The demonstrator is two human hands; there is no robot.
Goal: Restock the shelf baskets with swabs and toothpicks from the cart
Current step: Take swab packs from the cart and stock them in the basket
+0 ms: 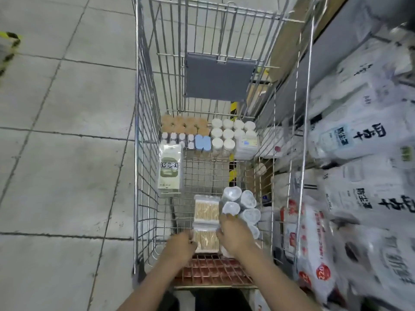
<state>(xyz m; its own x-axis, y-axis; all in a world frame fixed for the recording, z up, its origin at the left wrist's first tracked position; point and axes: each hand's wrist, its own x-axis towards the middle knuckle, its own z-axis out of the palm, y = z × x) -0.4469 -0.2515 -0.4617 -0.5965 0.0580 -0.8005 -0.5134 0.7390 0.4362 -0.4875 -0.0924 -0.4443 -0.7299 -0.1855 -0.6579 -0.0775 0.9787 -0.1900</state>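
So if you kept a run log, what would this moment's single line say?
stage: picking from cart | left hand: gripping near swab pack | right hand: on its other side | shelf baskets: not seen

Silver wire cart (143, 153), grey panel (217, 79), blue-lidded jars (202, 142), white-lidded jars (229, 133).

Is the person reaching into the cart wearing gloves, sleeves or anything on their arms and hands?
No. The left hand and right hand are bare, with no gloves, rings or watch visible. Both forearms are uncovered to the frame's bottom edge; no sleeve shows.
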